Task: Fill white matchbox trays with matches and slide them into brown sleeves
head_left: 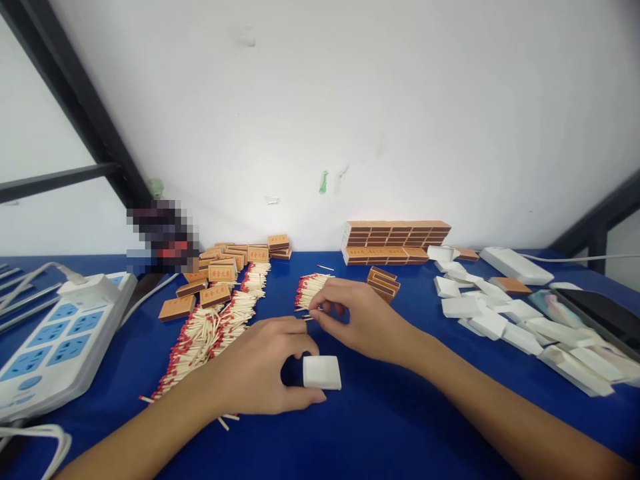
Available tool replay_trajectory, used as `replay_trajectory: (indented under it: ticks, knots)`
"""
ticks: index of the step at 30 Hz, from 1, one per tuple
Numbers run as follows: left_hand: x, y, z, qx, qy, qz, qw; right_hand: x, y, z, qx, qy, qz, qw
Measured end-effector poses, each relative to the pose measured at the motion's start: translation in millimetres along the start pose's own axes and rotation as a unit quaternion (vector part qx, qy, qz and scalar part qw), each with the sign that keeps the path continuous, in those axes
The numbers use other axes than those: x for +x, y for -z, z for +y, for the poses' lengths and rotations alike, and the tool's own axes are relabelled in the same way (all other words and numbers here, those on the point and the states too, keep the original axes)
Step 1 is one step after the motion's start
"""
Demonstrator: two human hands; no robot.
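Note:
A white matchbox tray [322, 372] lies on the blue table, with its inside hidden from this angle. My left hand [267, 363] curls about its left end, thumb along the near edge and index finger at the far edge. Just beyond, my right hand [353, 313] pinches thumb and index finger together, and a match [306, 318] pokes out at the fingertips. Those fingers are beside a small heap of red-tipped matches [309, 291], partly covered by the hand. Left of my left hand spreads a long pile of matches [200, 340].
Orange matchboxes [220, 272] are heaped at the back left. Stacked matchboxes [397, 243] line the wall, and a few more [384, 283] lie nearer. Many white trays [493, 313] scatter at right, beside a phone [600, 313]. A power strip [70, 333] occupies the left.

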State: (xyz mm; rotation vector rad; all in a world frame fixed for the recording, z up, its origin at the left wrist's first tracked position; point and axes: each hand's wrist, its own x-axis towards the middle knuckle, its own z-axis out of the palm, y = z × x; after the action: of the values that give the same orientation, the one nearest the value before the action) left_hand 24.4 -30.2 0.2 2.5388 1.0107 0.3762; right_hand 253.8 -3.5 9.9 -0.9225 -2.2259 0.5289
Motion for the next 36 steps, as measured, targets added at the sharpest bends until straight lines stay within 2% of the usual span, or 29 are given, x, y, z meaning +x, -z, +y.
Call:
replay_trajectory:
  ticks: [3, 6, 13, 18, 21, 24, 26, 28, 31, 36]
  knots:
    - [-2.9, 5.2, -4.8, 0.054, 0.009, 0.006, 0.998, 0.3, -16.3, 34.7, -0.034, -0.029, -0.037, 0.998]
    - [-3.6, 11.1, -5.5, 0.062, 0.018, 0.006, 0.998, -2.3, -22.3, 47.4, -0.044, -0.042, -0.056, 0.997]
    - [-1.0, 7.4, -11.6, 0.023, 0.011, 0.020, 0.999, -10.1, -12.7, 44.2, -0.101, -0.054, -0.066, 0.991]
    - [1.7, 10.2, -22.8, 0.092, 0.007, 0.062, 0.994, -11.8, -5.9, 32.8, -0.087, -0.049, -0.027, 0.995]
    - [2.6, 11.1, -23.3, 0.098, 0.004, 0.075, 0.992, -15.8, -10.8, 21.2, -0.080, -0.025, -0.050, 0.995]
    - [2.8, 10.9, -21.3, 0.092, 0.005, 0.066, 0.994, -20.5, -18.3, 16.5, -0.078, -0.004, -0.077, 0.994]
    - [2.6, 11.3, -20.0, 0.090, 0.003, 0.057, 0.994, -20.4, -21.5, 18.7, -0.055, -0.008, -0.070, 0.996]
    - [1.9, 12.3, -19.0, 0.091, -0.003, 0.045, 0.995, -16.0, -23.7, 23.7, -0.036, -0.024, -0.037, 0.998]
    - [0.6, 13.5, -18.2, 0.087, -0.008, 0.030, 0.996, -4.6, -28.5, 32.1, -0.065, -0.050, 0.009, 0.997]
    - [0.7, 12.2, -19.3, 0.080, -0.009, 0.035, 0.996, 5.0, -38.0, 40.7, -0.117, -0.074, 0.007, 0.990]
